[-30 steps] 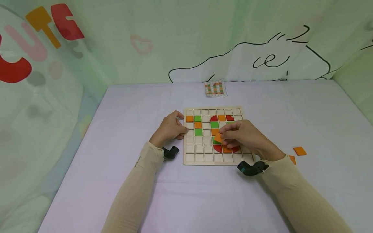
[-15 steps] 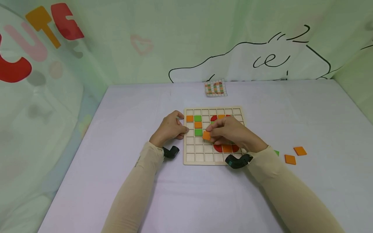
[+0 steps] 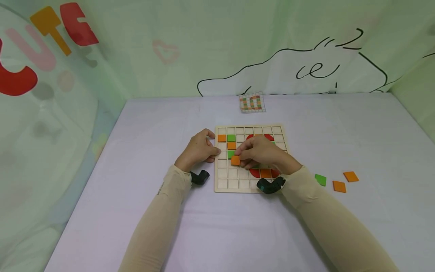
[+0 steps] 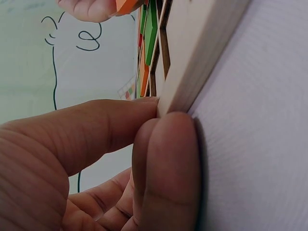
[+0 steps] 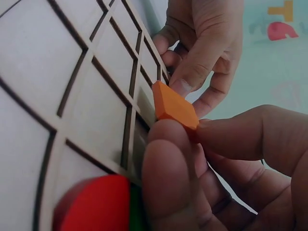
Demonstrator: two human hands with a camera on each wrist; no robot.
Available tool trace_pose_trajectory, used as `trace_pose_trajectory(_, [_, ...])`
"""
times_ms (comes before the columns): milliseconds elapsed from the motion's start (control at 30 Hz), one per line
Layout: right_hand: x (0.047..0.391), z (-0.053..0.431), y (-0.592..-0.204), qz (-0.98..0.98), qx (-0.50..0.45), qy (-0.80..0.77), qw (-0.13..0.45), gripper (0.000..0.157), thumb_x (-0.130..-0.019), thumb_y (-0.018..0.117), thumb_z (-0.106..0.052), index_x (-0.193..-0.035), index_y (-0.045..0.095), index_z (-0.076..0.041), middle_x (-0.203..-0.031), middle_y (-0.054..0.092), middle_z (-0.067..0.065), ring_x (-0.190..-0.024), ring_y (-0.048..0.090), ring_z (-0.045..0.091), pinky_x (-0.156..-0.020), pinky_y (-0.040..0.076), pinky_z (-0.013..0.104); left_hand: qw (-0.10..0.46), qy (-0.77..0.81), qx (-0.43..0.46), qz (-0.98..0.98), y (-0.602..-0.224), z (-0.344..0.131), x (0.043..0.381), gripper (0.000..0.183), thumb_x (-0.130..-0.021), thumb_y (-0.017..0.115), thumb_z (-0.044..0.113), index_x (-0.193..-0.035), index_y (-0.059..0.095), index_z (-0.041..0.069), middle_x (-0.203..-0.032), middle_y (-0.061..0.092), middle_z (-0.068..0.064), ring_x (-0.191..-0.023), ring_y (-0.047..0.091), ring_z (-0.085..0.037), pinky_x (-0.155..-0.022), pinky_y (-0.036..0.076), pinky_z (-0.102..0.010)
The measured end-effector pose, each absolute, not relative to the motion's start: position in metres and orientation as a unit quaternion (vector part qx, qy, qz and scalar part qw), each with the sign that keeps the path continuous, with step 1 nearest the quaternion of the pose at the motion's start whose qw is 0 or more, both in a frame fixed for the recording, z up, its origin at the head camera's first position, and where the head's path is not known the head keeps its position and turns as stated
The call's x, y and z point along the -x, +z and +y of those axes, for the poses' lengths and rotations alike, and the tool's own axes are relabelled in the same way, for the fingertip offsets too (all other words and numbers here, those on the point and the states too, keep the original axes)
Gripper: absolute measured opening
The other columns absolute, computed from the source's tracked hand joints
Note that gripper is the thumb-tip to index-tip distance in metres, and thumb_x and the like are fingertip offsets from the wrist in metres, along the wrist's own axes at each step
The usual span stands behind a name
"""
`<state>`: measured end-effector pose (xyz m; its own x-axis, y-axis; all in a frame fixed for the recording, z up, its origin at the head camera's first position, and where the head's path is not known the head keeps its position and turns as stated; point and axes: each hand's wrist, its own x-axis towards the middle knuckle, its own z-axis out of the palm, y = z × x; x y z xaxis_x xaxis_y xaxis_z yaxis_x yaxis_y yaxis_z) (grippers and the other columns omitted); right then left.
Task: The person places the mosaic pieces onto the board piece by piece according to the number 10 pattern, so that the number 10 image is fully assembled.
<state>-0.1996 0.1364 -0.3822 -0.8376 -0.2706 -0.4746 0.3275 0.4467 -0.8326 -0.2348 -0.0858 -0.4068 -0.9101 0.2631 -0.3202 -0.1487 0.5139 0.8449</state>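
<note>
An orange square tile [image 3: 235,160] is pinched between the thumb and fingertips of my right hand [image 3: 263,154]. It hangs tilted over the wooden grid board [image 3: 222,184], just below a green tile [image 3: 230,154] in the board's second column. The right wrist view shows the orange tile [image 5: 177,107] held by its edge, apart from the cells. My left hand [image 3: 198,147] grips the board's left edge. In the left wrist view, its thumb lies on top of the board [image 4: 195,67] and its fingers press the side. The right hand partly hides red, orange and green pieces in the grid.
Right of the board lie a green tile [image 3: 320,180] and two orange tiles, one nearer [image 3: 339,186] and one farther [image 3: 351,176]. A small printed pattern card [image 3: 252,102] lies behind the board at the table's back edge. Fabric walls [image 3: 153,71] enclose the white table.
My right hand has carried the orange tile leftward across the board, from the right-hand shape to the second column. The green tile on the table has come into sight. My left hand has stayed put.
</note>
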Motion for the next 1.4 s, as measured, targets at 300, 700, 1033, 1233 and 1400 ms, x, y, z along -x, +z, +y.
trace_pose_trajectory(300, [0.199,0.132,-0.384,0.808,0.004,-0.517,0.281,0.017,-0.099,0.066,-0.006,-0.112,0.072,0.004,-0.094,0.071,0.012,-0.077,0.068,0.021,-0.07,0.062,0.029,0.206,0.491,-0.035,0.846,-0.408,-0.086,0.236,0.052,-0.09,0.081,0.004,-0.133,0.051,0.005,-0.092,0.06,-0.011,-0.065,0.066,-0.016,-0.06,0.063,-0.027])
trace_pose_trajectory(700, [0.197,0.129,-0.386,0.813,0.006,-0.516,0.269,0.015,-0.097,0.067,-0.005,-0.108,0.072,0.005,-0.088,0.072,0.011,-0.073,0.066,0.02,-0.067,0.061,0.028,0.204,0.487,-0.039,0.849,-0.408,-0.086,0.235,0.051,-0.09,0.081,0.004,-0.132,0.052,0.004,-0.091,0.059,-0.011,-0.064,0.065,-0.016,-0.06,0.063,-0.026])
trace_pose_trajectory(1033, [0.197,0.129,-0.388,0.814,0.023,-0.52,0.257,0.015,-0.096,0.067,-0.002,-0.107,0.071,0.007,-0.087,0.071,0.012,-0.073,0.066,0.02,-0.067,0.062,0.029,0.205,0.487,-0.036,0.848,-0.406,-0.086,0.235,0.051,-0.09,0.08,0.003,-0.132,0.052,0.004,-0.091,0.06,-0.011,-0.064,0.065,-0.016,-0.06,0.063,-0.026])
trace_pose_trajectory(1233, [0.194,0.133,-0.389,0.814,0.015,-0.526,0.247,0.017,-0.097,0.067,-0.005,-0.111,0.071,0.004,-0.091,0.07,0.012,-0.076,0.066,0.021,-0.07,0.062,0.029,0.205,0.49,-0.036,0.846,-0.407,-0.086,0.235,0.051,-0.09,0.08,0.003,-0.132,0.052,0.004,-0.092,0.059,-0.011,-0.064,0.066,-0.016,-0.06,0.063,-0.026])
trace_pose_trajectory(1400, [0.178,0.153,-0.384,0.821,0.008,-0.529,0.214,0.021,-0.099,0.07,-0.012,-0.114,0.071,0.002,-0.099,0.069,0.013,-0.079,0.068,0.021,-0.072,0.063,0.028,0.208,0.491,-0.037,0.845,-0.408,-0.085,0.235,0.052,-0.091,0.08,0.002,-0.134,0.051,0.004,-0.093,0.058,-0.012,-0.066,0.066,-0.017,-0.061,0.063,-0.027])
